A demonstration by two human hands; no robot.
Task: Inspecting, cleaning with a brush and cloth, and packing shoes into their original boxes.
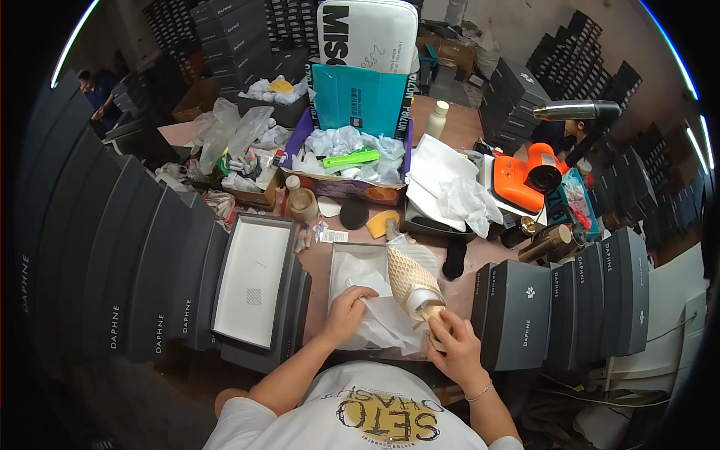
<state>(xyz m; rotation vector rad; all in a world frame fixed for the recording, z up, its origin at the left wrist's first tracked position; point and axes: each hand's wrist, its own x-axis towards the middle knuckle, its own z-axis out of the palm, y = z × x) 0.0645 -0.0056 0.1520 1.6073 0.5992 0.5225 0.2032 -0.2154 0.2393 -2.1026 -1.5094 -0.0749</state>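
A grey shoebox (360, 249) lies in front of me with white tissue paper (390, 325) spread inside and over its near edge. My left hand (346, 313) is at the box's left side, its fingers closed on the tissue paper. Over the right side of the box, my right hand (456, 346) grips a beige shoe (411, 279) with a raised diamond texture by its near end. The shoe is tilted, its far end pointing away from me. White stuffing shows in its opening, and my fingers cover part of the near end.
An empty box lid (253, 281) rests on boxes at the left. Stacked grey shoeboxes (525, 315) flank both sides. Farther back are a purple carton (345, 187) of crumpled paper with a green-handled tool, a bottle (303, 202), an orange device (517, 184) and a black hot-air nozzle (574, 111).
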